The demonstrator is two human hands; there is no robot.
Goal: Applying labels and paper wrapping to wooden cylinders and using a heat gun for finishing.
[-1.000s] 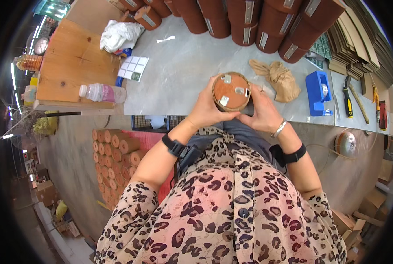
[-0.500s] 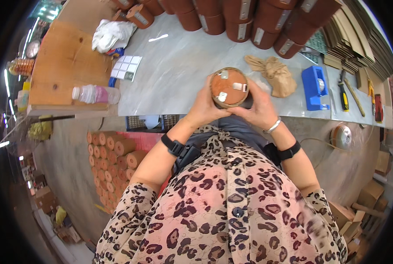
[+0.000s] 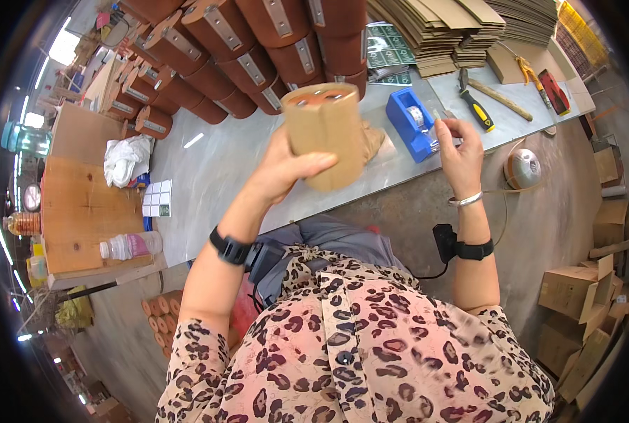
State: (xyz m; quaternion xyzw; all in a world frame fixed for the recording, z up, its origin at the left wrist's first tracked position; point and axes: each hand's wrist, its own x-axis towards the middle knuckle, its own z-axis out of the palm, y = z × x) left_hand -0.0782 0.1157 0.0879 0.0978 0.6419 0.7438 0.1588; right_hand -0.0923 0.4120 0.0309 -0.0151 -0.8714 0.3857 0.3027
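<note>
Head view | left hand [image 3: 279, 168] curls fingers round paper-wrapped tube [image 3: 326, 137], up near bench [image 3: 205, 173] | right hand [image 3: 464, 158] pinches what looks like a tape bit [image 3: 435, 114] by blue tape holder [image 3: 407, 125] | paper on tube, tape bit not on yet

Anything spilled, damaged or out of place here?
No spill or damage stands out. The crumpled white bundle at the worktable's left looks slightly untidy against the stacked brown cylinders.
</note>
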